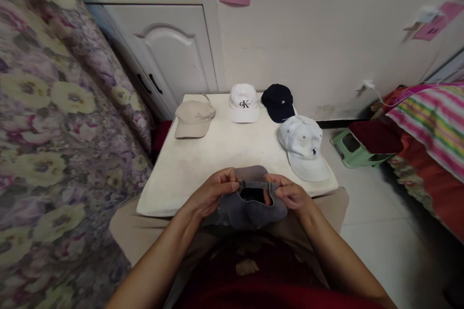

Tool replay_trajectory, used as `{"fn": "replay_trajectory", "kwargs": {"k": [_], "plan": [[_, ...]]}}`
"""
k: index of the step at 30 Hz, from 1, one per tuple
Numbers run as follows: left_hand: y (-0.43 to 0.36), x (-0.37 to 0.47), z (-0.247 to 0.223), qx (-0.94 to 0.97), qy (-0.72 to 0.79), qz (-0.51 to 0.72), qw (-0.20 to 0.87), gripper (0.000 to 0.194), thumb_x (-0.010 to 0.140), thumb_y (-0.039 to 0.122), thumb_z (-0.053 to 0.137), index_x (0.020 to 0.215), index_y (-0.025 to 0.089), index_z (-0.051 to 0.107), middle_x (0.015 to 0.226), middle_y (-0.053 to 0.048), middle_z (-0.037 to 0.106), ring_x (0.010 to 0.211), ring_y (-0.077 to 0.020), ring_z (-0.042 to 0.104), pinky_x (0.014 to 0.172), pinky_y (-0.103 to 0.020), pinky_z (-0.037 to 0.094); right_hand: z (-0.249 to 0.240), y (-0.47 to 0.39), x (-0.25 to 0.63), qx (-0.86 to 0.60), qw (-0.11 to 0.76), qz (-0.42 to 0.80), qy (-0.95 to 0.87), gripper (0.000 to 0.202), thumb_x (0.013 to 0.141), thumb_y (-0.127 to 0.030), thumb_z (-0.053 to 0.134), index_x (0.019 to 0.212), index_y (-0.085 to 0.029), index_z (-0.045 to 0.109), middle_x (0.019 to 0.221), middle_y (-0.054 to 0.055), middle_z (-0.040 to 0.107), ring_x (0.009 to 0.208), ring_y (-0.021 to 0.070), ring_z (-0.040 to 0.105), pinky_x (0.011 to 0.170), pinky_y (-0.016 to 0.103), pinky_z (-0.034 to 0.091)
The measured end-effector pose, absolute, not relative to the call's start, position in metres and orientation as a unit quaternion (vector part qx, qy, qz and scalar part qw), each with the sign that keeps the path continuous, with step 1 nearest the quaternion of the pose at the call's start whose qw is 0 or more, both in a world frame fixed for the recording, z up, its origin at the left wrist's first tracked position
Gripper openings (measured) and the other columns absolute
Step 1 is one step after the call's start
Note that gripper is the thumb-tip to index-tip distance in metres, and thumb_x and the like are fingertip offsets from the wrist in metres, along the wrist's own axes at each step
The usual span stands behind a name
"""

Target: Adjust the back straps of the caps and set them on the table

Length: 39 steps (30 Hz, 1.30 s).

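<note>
A grey baseball cap (250, 215) is held over my lap at the table's near edge, its back opening and strap facing up toward me and its brim pointing away. My left hand (213, 190) pinches the left end of the strap between thumb and fingers. On the other side my right hand (290, 193) grips the strap's right end, with a finger showing inside the opening. On the white table (181, 174) lie a beige cap (194, 118), a white CK cap (244, 102), a navy cap (278, 101) and a pale blue cap (304, 145).
A white cabinet (170, 48) and a wall stand behind the table. Floral curtain (43, 130) hangs at the left. To the right are a green stool (350, 147) with a dark red top and a bed with a striped cover (435, 125).
</note>
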State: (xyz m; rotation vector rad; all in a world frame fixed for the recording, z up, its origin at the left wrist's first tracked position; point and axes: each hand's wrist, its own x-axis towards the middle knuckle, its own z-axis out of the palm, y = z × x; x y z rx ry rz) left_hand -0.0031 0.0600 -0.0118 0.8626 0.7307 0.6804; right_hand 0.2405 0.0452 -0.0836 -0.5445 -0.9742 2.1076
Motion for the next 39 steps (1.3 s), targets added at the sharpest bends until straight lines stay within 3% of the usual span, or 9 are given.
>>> {"fn": "replay_trajectory", "kwargs": {"k": [4,8,14,19,29,34,37,39], "plan": [[0.062,-0.005,-0.016,0.396,0.337,0.321,0.792,0.032,0.07,0.021,0.08,0.068,0.017,0.048,0.072,0.002,0.058,0.058,-0.0063,0.05,0.049,-0.017,0.035,-0.084,0.047,0.241,-0.218,0.378,0.819,-0.373,0.052,0.062,-0.038,0.085,0.104,-0.016,0.063,0.08,0.002,0.071,0.063,0.0131,0.064,0.058,0.022,0.049],[0.061,-0.006,-0.022,0.397,0.312,0.311,0.805,0.029,0.073,0.023,0.079,0.071,0.018,0.05,0.071,0.001,0.061,0.059,-0.01,0.058,0.052,-0.019,0.043,-0.089,0.044,0.239,-0.237,0.42,0.809,-0.335,0.06,0.067,-0.037,0.083,0.119,-0.019,0.061,0.092,0.003,0.073,0.077,0.0158,0.07,0.069,0.025,0.053],[0.059,-0.006,-0.03,0.365,0.261,0.292,0.845,0.026,0.073,0.022,0.079,0.075,0.017,0.053,0.078,0.0,0.062,0.064,-0.0103,0.06,0.06,-0.021,0.052,-0.101,0.04,0.235,-0.226,0.461,0.806,-0.295,0.039,0.068,-0.029,0.085,0.102,-0.019,0.069,0.082,0.0,0.074,0.066,0.0114,0.069,0.065,0.021,0.052],[0.06,-0.007,-0.034,0.347,0.255,0.287,0.856,0.025,0.073,0.019,0.08,0.077,0.015,0.056,0.089,-0.002,0.063,0.069,-0.0099,0.06,0.062,-0.018,0.05,-0.105,0.04,0.237,-0.229,0.462,0.807,-0.289,0.032,0.069,-0.028,0.085,0.096,-0.02,0.071,0.081,0.0,0.075,0.065,0.0113,0.068,0.062,0.02,0.052],[0.059,-0.008,-0.036,0.403,0.278,0.3,0.819,0.017,0.077,0.023,0.076,0.082,0.015,0.061,0.084,-0.003,0.06,0.073,-0.012,0.055,0.065,-0.021,0.042,-0.097,0.034,0.247,-0.252,0.456,0.8,-0.296,0.027,0.074,-0.029,0.082,0.097,-0.018,0.073,0.079,0.002,0.075,0.066,0.012,0.068,0.062,0.02,0.051],[0.056,-0.006,-0.033,0.434,0.289,0.292,0.802,0.018,0.075,0.023,0.075,0.076,0.015,0.059,0.081,-0.002,0.059,0.071,-0.0126,0.052,0.063,-0.023,0.037,-0.094,0.032,0.253,-0.268,0.441,0.789,-0.333,0.034,0.077,-0.033,0.08,0.106,-0.019,0.071,0.083,0.002,0.074,0.069,0.0131,0.069,0.063,0.021,0.051],[0.055,-0.005,-0.032,0.454,0.287,0.284,0.795,0.017,0.075,0.022,0.074,0.074,0.015,0.058,0.079,-0.002,0.059,0.07,-0.0126,0.051,0.063,-0.024,0.035,-0.082,0.038,0.259,-0.302,0.427,0.746,-0.412,0.034,0.083,-0.037,0.076,0.112,-0.02,0.07,0.095,0.005,0.075,0.08,0.0148,0.07,0.07,0.024,0.053],[0.055,-0.004,-0.032,0.459,0.287,0.281,0.793,0.018,0.075,0.023,0.073,0.074,0.015,0.057,0.079,-0.002,0.059,0.07,-0.0128,0.05,0.063,-0.025,0.034,-0.068,0.043,0.26,-0.332,0.436,0.692,-0.469,0.031,0.084,-0.037,0.075,0.11,-0.021,0.07,0.103,0.006,0.074,0.093,0.0169,0.07,0.083,0.029,0.053]]}}
